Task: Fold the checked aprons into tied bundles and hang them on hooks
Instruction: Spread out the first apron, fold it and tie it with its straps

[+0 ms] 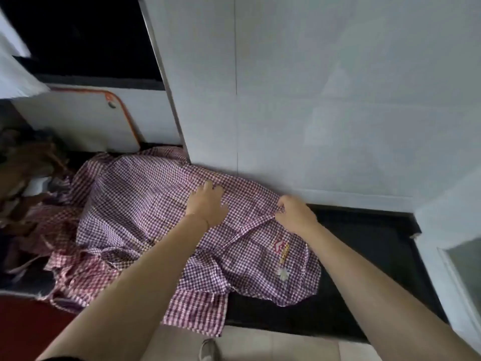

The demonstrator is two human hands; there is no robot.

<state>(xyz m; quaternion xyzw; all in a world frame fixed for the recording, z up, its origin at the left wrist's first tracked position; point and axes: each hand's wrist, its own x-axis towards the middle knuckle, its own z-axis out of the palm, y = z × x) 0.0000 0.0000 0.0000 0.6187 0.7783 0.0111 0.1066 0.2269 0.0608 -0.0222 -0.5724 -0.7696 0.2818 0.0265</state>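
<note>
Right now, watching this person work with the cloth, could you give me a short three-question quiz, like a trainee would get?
1. True or false: the checked apron is already folded into a tied bundle.
2. Which hand pinches a gathered bit of the apron's edge? A) left hand B) right hand
3. Fill in: the apron lies spread on a dark ____ below the white wall.

Key:
1. False; it lies spread out and rumpled.
2. B; the left hand rests on the cloth, fingers fairly flat.
3. Counter.
</note>
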